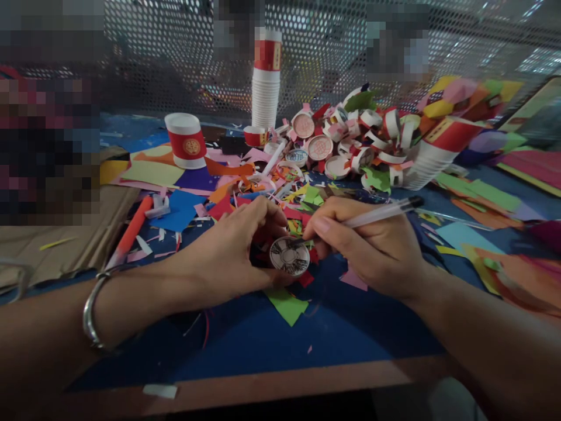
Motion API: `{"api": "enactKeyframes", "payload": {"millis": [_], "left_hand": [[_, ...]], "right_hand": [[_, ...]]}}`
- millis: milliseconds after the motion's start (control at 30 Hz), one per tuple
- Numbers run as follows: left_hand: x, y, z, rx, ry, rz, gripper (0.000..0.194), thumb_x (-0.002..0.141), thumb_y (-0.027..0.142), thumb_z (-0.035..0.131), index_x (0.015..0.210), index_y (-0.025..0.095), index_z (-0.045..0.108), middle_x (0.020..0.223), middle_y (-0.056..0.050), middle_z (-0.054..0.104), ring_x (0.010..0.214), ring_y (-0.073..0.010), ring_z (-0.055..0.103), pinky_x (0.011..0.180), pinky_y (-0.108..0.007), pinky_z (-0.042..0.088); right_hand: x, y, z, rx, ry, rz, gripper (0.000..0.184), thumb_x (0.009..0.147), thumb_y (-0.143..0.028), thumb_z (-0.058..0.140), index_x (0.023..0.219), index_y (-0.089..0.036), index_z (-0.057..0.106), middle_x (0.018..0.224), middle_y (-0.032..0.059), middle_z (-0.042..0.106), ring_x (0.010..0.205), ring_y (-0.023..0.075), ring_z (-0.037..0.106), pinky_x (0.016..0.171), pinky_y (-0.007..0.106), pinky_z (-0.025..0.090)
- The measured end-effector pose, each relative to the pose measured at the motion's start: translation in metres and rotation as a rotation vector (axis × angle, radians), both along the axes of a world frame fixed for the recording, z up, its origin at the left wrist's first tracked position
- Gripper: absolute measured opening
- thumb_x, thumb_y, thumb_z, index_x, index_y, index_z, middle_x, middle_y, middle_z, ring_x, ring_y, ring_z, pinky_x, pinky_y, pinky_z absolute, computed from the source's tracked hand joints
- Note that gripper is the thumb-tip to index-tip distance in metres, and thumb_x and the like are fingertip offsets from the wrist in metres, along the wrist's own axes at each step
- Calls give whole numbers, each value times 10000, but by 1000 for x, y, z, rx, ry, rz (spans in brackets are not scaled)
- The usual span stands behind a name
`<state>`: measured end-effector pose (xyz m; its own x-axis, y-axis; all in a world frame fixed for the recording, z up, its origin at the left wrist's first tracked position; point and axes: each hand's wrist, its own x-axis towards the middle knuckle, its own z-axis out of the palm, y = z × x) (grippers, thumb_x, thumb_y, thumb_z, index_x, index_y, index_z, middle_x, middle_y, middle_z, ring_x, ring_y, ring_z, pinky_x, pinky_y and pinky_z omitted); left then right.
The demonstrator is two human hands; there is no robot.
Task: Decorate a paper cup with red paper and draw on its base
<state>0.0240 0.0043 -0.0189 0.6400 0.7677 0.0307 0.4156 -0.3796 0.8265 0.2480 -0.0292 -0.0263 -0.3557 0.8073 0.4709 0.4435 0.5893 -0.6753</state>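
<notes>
Between the thumb and fingers of my left hand (245,251) is a small round paper cup bottom (289,256), its pale face turned up and drawn with black lines around a ring. My right hand (368,242) is closed around a pen (372,215) with a clear barrel and a black end. The pen's tip points at the disc's upper right edge; whether it touches cannot be made out. A green paper piece (287,305) lies just below the disc, and red scraps are beside it.
Cut cup bottoms (319,147) are heaped at the back, by a tall cup stack (265,88) and a leaning cup stack (442,149). A red-and-white cup (185,140) stands at left. An orange stick-like object (131,229) lies near cardboard (74,234). Coloured paper scraps cover the blue table (350,333).
</notes>
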Motion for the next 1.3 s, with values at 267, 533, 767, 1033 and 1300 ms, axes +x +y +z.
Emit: {"api": "enactKeyframes", "payload": {"millis": [267, 533, 767, 1033, 1300], "left_hand": [[-2, 0, 0, 55, 58, 8, 484, 705, 289, 844, 1065, 215, 528, 1068, -52, 720, 920, -237, 716, 737, -362, 587], [-2, 0, 0, 71, 51, -8, 481, 715, 296, 848, 1063, 211, 527, 1047, -34, 709, 904, -213, 703, 733, -342, 571], [-1, -1, 3, 29, 39, -20, 469, 729, 289, 850, 1051, 198, 521, 984, -22, 694, 840, -186, 686, 691, -314, 554], [-2, 2, 2, 78, 38, -35, 444, 728, 323, 853, 1014, 214, 533, 934, 9, 660, 793, -170, 641, 660, -301, 510], [-1, 0, 3, 126, 59, -15, 432, 711, 313, 853, 1015, 219, 560, 960, -14, 682, 818, -198, 663, 654, -317, 520]], "right_hand": [[-1, -2, 1, -28, 51, 13, 270, 1037, -260, 518, 874, -151, 704, 658, -9, 628, 571, 96, 572, 523, 242, 438], [-1, -2, 5, 28, -10, 44, 275, 1031, -212, 504, 837, -145, 687, 683, -21, 607, 595, 75, 547, 566, 234, 421], [-3, -7, 9, 3, -13, 65, 284, 1012, -189, 504, 778, -153, 662, 637, -37, 549, 556, 72, 492, 531, 243, 387], [-7, -6, 7, -38, 32, 134, 279, 1020, -171, 490, 806, -149, 666, 678, -27, 574, 580, 74, 524, 540, 228, 416], [-6, -2, 1, 12, 26, 106, 278, 1039, -217, 495, 839, -149, 675, 703, -13, 601, 606, 93, 540, 564, 258, 417]]}}
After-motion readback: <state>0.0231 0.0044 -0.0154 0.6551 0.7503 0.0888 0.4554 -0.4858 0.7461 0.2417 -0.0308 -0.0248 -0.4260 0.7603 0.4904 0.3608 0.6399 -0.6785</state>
